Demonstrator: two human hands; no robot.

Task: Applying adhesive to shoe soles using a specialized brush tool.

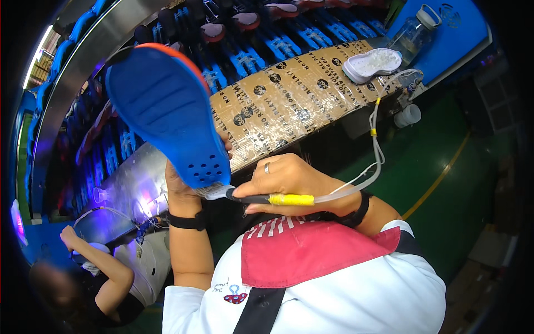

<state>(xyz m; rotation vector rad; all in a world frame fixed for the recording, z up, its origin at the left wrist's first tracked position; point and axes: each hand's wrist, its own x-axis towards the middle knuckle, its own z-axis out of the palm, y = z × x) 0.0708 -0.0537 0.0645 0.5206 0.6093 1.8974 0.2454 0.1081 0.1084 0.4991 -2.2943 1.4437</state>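
My left hand (181,182) grips a blue shoe sole (161,106) with an orange-red edge, its fingers wrapped round the heel end. The sole stands tilted up, toe away from me, showing a ridged forefoot and a cluster of small holes at the heel. In my right hand (297,178) is a brush (253,198) with a dark handle and yellow tape. Its pale bristles meet the lower rim of the heel, just below the holes. From the taped end a clear hose (367,178) runs up to the right.
A cardboard-covered ledge (300,106) lies beyond my hands, carrying a white sole-shaped tray (372,64) of whitish material. Near it are a clear jar (414,36) and a white cup (409,115). Behind runs a blue rack (245,61) with shoe parts. Another person's arm (103,259) is at lower left.
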